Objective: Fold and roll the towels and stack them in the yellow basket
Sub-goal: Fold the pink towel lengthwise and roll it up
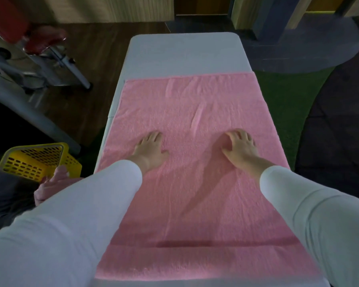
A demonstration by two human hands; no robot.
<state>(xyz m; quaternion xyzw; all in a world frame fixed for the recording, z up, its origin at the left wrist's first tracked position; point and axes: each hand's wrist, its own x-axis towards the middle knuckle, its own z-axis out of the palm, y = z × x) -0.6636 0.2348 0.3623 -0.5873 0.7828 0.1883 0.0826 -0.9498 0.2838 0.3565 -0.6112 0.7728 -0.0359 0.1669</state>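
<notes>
**Two flat palms on one pink towel, long axis running away from the person**

Two things sit at far left: the basket [39,160], on the floor beside the table's near-left corner, and a bundle of pink cloth [50,187] just in front of it, partly hidden by the sleeve, so I cannot tell if it is rolled. Next comes the left hand [150,150], palm down, fingers spread, gripping nothing. It presses the towel [195,112], which lies spread over the table [184,52] with its long axis running near to far. A fold ridge crosses its near end. The right hand [239,148] lies level with the left, fingers slightly curled, also flat on the cloth and holding nothing.

Both hands rest at mid-length, well apart, each about as far from its side edge. A lengthwise fold would likely start from either edge; the left hand is nearer the basket.
</notes>
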